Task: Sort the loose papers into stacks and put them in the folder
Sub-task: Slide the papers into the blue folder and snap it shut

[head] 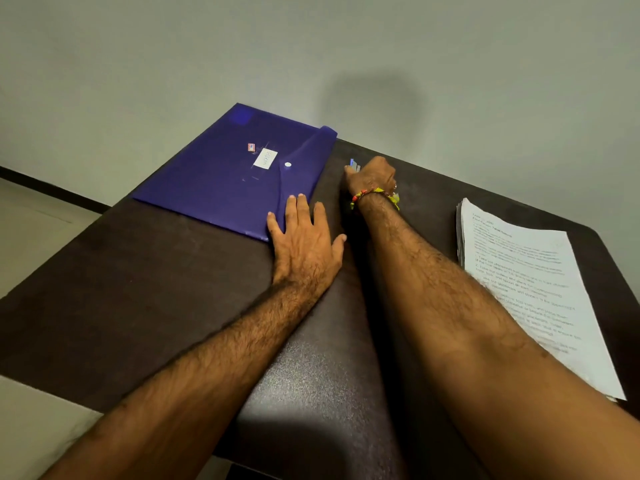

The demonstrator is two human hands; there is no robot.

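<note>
A dark blue plastic folder [221, 171] with a snap button lies closed at the table's far left. My left hand [304, 237] rests flat, fingers straight, on the folder's near right corner. Just right of the folder, my right hand [372, 174] is curled around some small blue and grey objects [355, 164]; I cannot tell what they are. A stack of printed white papers [533, 289] lies on the right side of the table, partly under my right forearm.
The dark table [145, 292] stands against a pale wall [311, 46]. Its left edge drops to a light floor [31, 220]. The folder's far corner overhangs the table's back edge.
</note>
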